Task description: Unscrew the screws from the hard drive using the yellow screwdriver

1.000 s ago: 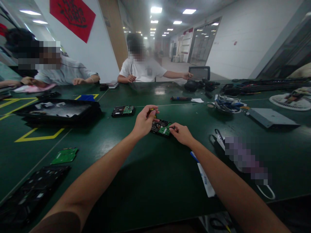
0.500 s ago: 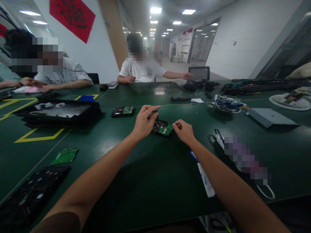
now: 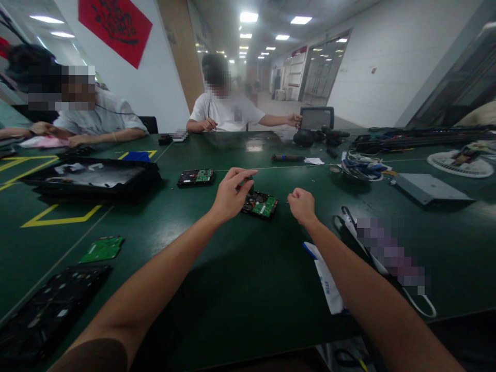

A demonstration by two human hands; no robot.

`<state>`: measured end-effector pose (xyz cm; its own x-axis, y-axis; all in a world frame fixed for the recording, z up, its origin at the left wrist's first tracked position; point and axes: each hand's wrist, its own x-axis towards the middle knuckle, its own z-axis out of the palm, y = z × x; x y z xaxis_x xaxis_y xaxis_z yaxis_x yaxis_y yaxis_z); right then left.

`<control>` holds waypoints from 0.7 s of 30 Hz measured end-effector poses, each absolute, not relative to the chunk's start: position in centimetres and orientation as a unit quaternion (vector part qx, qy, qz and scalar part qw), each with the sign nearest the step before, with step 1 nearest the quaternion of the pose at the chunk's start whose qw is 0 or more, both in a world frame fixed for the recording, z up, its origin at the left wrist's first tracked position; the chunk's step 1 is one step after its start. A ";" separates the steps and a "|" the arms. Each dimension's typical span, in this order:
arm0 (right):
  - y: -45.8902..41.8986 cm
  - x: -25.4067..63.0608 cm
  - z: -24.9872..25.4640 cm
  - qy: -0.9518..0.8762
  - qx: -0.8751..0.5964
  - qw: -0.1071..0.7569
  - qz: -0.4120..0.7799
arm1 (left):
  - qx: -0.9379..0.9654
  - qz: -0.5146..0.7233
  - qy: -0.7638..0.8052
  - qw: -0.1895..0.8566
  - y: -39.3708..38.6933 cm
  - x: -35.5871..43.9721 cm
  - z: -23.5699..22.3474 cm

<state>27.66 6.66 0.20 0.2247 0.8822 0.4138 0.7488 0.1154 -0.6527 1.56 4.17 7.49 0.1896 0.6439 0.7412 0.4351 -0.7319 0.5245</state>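
A hard drive [image 3: 264,205] lies on the green table with its green circuit board facing up. My left hand [image 3: 229,195] is over its left end, thumb and fingers closed on a small dark upright object that I cannot make out clearly. My right hand [image 3: 302,205] is just right of the drive, apart from it, with the fingers curled closed; anything inside them is hidden. A second hard drive [image 3: 196,177] with a green board lies beyond my left hand.
Black trays [image 3: 93,181] are stacked at the left, with a loose green circuit board [image 3: 103,249] and a black part [image 3: 54,310] nearer. At the right lie a lanyard [image 3: 354,230], a metal box [image 3: 430,188] and bundled cables [image 3: 364,168]. Co-workers sit across the table.
My right hand has moved right, away from the hard drive's edge, and its fingers have curled in. My left hand stays at the drive. The facing co-worker's arm has shifted slightly.
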 end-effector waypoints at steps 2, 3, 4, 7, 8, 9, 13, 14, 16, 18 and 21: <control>6.6 28.2 0.0 -0.612 -0.673 0.412 0.062 | 0.768 0.522 0.350 0.120 4.1 1.6 7.6; 6.6 28.4 -0.1 -0.615 -0.678 0.400 0.047 | 0.768 0.520 0.346 0.141 4.2 1.6 7.6; 6.5 28.6 -0.1 -0.618 -0.684 0.386 0.040 | 0.767 0.518 0.341 0.165 4.2 1.6 7.5; 6.3 28.9 -0.4 -0.632 -0.695 0.341 0.047 | 0.753 0.525 0.326 0.227 4.2 1.8 7.4; 6.2 28.9 -0.5 -0.646 -0.691 0.321 0.048 | 0.748 0.528 0.324 0.238 4.2 1.8 7.4; 6.2 28.9 -0.5 -0.665 -0.683 0.297 0.047 | 0.743 0.531 0.324 0.246 4.2 1.9 7.4; 6.1 28.4 -0.6 -0.725 -0.656 0.206 0.035 | 0.733 0.533 0.325 0.270 4.0 2.0 7.4; 6.1 28.3 -0.6 -0.730 -0.654 0.194 0.034 | 0.730 0.534 0.323 0.277 4.0 2.0 7.5; 6.1 28.2 -0.6 -0.734 -0.653 0.184 0.029 | 0.721 0.542 0.316 0.294 4.0 2.1 7.5; 6.2 28.2 -0.7 -0.733 -0.654 0.186 0.024 | 0.708 0.551 0.308 0.316 4.1 2.2 7.4; 6.4 28.4 -1.1 -0.722 -0.661 0.204 0.016 | 0.691 0.560 0.303 0.343 4.3 2.3 7.2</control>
